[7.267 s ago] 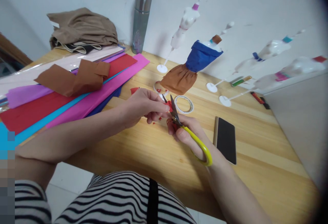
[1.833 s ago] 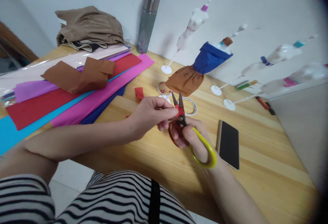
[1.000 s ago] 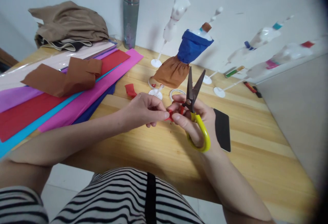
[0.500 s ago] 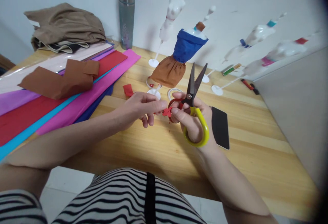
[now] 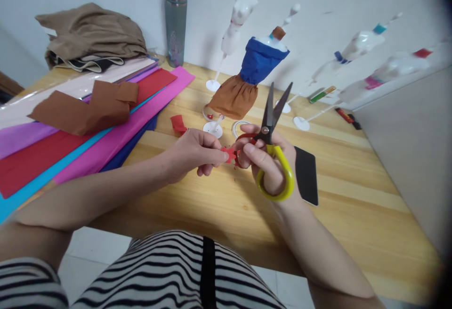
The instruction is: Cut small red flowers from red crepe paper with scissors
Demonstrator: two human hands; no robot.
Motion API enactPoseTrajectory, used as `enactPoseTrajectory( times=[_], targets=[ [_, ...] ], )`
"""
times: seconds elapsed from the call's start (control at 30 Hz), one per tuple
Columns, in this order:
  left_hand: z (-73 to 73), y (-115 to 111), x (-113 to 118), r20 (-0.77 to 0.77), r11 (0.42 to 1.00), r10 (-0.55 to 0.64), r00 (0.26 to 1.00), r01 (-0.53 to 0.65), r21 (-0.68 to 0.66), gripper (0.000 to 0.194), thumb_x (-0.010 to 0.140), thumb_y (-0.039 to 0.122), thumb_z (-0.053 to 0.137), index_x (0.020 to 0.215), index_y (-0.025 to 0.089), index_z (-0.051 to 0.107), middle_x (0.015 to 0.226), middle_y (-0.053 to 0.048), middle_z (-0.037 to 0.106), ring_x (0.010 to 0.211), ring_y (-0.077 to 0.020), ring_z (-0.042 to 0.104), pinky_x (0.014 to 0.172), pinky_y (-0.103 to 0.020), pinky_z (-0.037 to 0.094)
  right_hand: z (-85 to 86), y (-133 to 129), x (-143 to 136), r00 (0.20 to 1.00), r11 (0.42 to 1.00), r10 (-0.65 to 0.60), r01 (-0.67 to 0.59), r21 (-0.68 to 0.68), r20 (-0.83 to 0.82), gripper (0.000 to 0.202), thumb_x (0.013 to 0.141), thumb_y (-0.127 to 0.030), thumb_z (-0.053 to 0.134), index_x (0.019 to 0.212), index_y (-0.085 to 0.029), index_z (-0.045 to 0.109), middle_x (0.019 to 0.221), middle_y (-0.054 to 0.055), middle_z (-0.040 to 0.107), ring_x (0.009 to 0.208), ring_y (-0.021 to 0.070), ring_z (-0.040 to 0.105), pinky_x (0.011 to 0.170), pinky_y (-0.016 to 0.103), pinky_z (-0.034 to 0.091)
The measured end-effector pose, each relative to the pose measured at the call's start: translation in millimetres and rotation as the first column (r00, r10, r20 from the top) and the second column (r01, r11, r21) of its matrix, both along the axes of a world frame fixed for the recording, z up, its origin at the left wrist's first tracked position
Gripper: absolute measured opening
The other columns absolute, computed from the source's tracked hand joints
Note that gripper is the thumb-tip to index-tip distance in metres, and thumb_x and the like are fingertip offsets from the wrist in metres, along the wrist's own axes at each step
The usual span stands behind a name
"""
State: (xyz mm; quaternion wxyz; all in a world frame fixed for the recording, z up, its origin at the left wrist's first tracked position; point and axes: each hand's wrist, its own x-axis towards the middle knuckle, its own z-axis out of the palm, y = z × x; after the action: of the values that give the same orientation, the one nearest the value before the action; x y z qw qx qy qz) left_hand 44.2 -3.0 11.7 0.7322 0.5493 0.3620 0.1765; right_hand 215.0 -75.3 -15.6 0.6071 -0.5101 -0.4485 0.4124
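My left hand (image 5: 196,152) pinches a small red paper cutout (image 5: 230,155) with a notched edge between thumb and fingers. Close by on its right, my right hand (image 5: 263,160) has its thumb and fingers through the yellow and red handles of a pair of scissors (image 5: 271,132), whose dark blades point up and stand apart. Right fingertips are at the cutout's right edge; I cannot tell if they touch it. Behind the hands stands a small white mannequin wearing a blue top (image 5: 263,61) and a gathered brown skirt (image 5: 236,97).
Coloured paper sheets (image 5: 116,146) and a brown piece (image 5: 83,109) lie at left, with folded brown cloth (image 5: 93,31) behind. A steel bottle (image 5: 175,21) stands at the back. More white mannequins (image 5: 363,45) stand around. A black phone-like slab (image 5: 306,174) lies right; a red scrap (image 5: 178,124) is near my left hand.
The left thumb and fingers have closed on the red cutout, which the right fingers were pinching before. My right hand with the scissors has shifted slightly right.
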Motion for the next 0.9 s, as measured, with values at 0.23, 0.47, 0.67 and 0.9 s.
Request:
enactPoseTrajectory(
  times=[0.23,0.47,0.67,0.9],
  targets=[
    [-3.0,0.7,-1.3,-0.048,0.993,-0.101,0.994,0.104,0.059,0.018,0.067,0.024,0.067,0.053,0.016,0.060,0.038,0.003,0.052,0.036,-0.0057,0.044,0.038,-0.016,0.032,11.6,-2.9,-9.5,0.992,0.993,0.101,-0.097,-0.065,0.072,0.034,0.072,-0.026,0.083,0.102,-0.024,0.068,0.069,-0.004,0.062,0.056,0.0120,0.053,0.053,0.029,0.043],
    [3.5,2.1,-4.7,-0.048,0.993,-0.115,0.992,0.116,0.029,0.024,0.075,0.032,0.069,0.060,0.015,0.062,0.044,0.002,0.055,0.042,-0.0067,0.049,0.042,-0.016,0.035,8.6,-1.5,-8.3,1.000,0.999,0.002,-0.001,-0.040,0.022,0.029,0.073,-0.023,0.079,0.100,-0.024,0.070,0.065,-0.006,0.058,0.054,0.0109,0.050,0.054,0.029,0.039],
    [-0.8,-4.0,-0.7,-0.009,0.998,-0.070,0.998,0.070,-0.006,0.024,0.070,0.036,0.077,0.071,0.014,0.068,0.047,0.002,0.059,0.044,-0.0080,0.051,0.043,-0.017,0.040,7.4,-1.6,-10.8,0.999,0.999,-0.035,0.036,-0.032,0.029,0.031,0.072,-0.024,0.079,0.101,-0.025,0.068,0.068,-0.005,0.059,0.056,0.0121,0.047,0.054,0.029,0.038],
    [-5.5,-5.6,0.8,0.052,0.998,0.067,0.996,-0.067,0.000,0.021,0.069,0.027,0.073,0.057,0.014,0.062,0.042,0.002,0.055,0.038,-0.0051,0.045,0.042,-0.017,0.035,2.7,-3.8,-7.3,0.999,0.999,0.043,-0.043,-0.029,-0.023,0.033,0.076,-0.033,0.083,0.105,-0.025,0.069,0.072,-0.004,0.059,0.055,0.0113,0.048,0.053,0.028,0.037]
  ],
)
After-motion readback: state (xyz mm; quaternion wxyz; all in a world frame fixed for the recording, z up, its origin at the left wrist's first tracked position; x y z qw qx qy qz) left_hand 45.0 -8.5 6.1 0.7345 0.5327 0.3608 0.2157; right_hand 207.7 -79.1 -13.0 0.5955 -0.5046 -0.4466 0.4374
